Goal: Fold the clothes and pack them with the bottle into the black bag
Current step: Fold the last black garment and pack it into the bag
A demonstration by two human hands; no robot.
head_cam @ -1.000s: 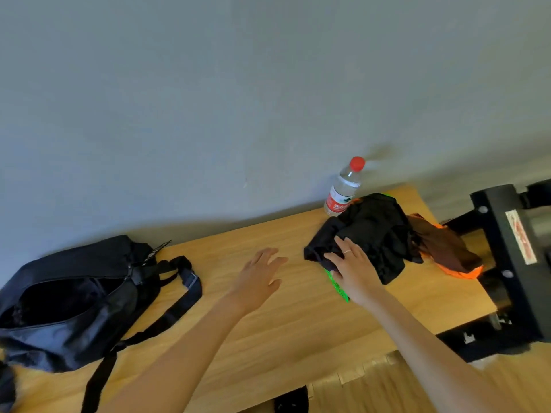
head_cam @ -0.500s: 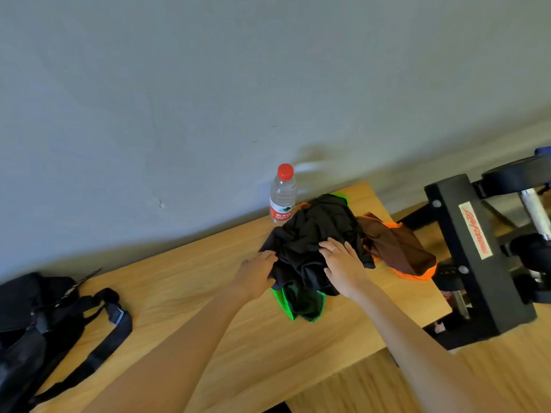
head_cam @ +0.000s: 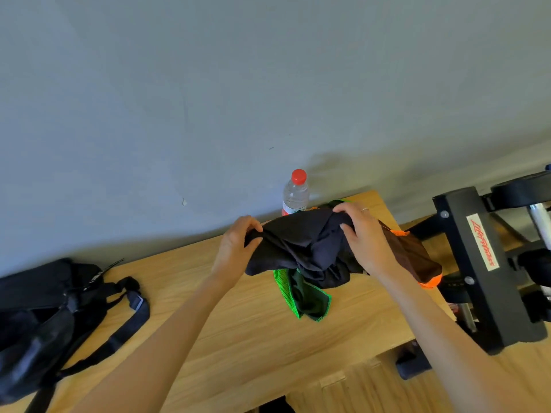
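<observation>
Two bare hands held a black garment (head_cam: 301, 242) just right of the frame's centre, above a wooden table (head_cam: 238, 329). The left hand (head_cam: 235, 248) pinched the garment's left edge between thumb and curled fingers; the right hand (head_cam: 365, 236), with a ring on one finger, gripped its bunched top from above. Under the black cloth lay a dark garment with green mesh trim (head_cam: 304, 296), spilling toward the lower middle of the frame, and to the right a brown garment with orange trim (head_cam: 414, 257) rested at the table's edge. A clear bottle (head_cam: 295, 193) with a red cap stood upright behind the clothes, close to the grey wall (head_cam: 208, 99). The black bag (head_cam: 35, 317) sat at the far left of the frame, well apart from the clothes, its strap trailing across the table. A black metal rack (head_cam: 483, 263) stood at the right edge.
</observation>
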